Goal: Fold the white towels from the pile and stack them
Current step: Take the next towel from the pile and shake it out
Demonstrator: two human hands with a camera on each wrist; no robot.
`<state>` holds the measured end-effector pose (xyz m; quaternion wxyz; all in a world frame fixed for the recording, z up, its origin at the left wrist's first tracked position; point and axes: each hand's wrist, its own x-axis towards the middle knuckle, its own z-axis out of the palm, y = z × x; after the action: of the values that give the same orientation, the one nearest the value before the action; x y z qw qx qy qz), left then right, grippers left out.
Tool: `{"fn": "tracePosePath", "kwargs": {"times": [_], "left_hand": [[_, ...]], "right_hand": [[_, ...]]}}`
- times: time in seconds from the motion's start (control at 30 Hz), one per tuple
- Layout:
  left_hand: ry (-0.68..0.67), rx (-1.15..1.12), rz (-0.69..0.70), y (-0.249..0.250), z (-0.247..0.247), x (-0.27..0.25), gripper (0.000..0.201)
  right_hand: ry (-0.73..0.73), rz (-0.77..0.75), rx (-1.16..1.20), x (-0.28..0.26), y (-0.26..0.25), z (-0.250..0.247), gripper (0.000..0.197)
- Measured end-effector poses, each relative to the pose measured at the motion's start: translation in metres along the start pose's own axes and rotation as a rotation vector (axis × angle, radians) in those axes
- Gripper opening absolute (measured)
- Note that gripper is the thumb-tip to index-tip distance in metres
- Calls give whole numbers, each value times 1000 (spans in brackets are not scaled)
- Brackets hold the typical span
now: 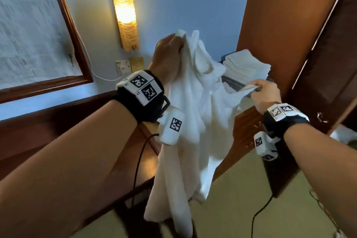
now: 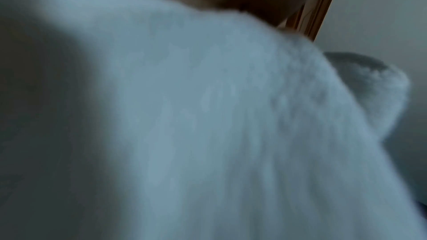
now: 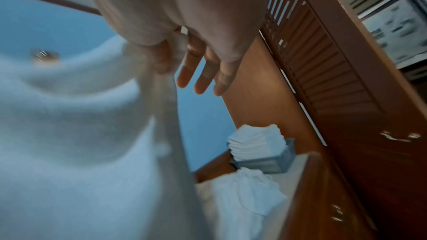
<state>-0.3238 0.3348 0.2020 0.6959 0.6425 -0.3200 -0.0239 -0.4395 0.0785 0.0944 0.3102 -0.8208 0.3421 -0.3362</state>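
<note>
A white towel [image 1: 191, 121] hangs in the air between both hands. My left hand [image 1: 170, 54] grips its upper corner, raised high. Lower and to the right, my right hand [image 1: 264, 91] pinches another edge of it between thumb and forefinger, the other fingers [image 3: 203, 78] straight. The towel [image 2: 208, 125] fills the left wrist view, and the towel [image 3: 80, 134] covers the left half of the right wrist view. A stack of folded white towels [image 1: 247, 66] sits behind, on a grey basket [image 3: 265, 163]. A loose white towel pile [image 3: 242, 198] lies below the stack.
A wooden louvred wardrobe door [image 1: 318, 63] stands at the right and a wooden dresser [image 1: 243, 133] below the towel. A lit wall lamp [image 1: 123, 7], a framed board [image 1: 34, 31] and wall sockets [image 1: 123, 65] are on the blue wall. Black cables [image 1: 262, 208] trail over the floor.
</note>
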Motion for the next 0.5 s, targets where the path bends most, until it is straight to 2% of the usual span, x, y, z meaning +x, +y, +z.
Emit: {"fn": "tracePosePath", "kwargs": {"times": [0.1, 0.17, 0.23, 0.3, 0.37, 0.5], "left_hand": [[-294, -47, -39, -12, -28, -3, 27], [-473, -41, -77, -27, -56, -5, 15], [-586, 65, -54, -40, -80, -6, 15], [-537, 140, -14, -45, -97, -7, 15], [-481, 157, 54, -41, -108, -8, 26], [-329, 277, 208, -29, -124, -10, 26]], "right_hand": [[20, -94, 145, 4, -28, -9, 33], [11, -197, 217, 2, -50, -7, 18], [-48, -280, 319, -1, -76, 0, 17], [-127, -354, 440, -6, -105, 10, 20], [-196, -480, 507, -15, -137, 19, 15], [-311, -661, 610, -34, -188, 33, 13]]}}
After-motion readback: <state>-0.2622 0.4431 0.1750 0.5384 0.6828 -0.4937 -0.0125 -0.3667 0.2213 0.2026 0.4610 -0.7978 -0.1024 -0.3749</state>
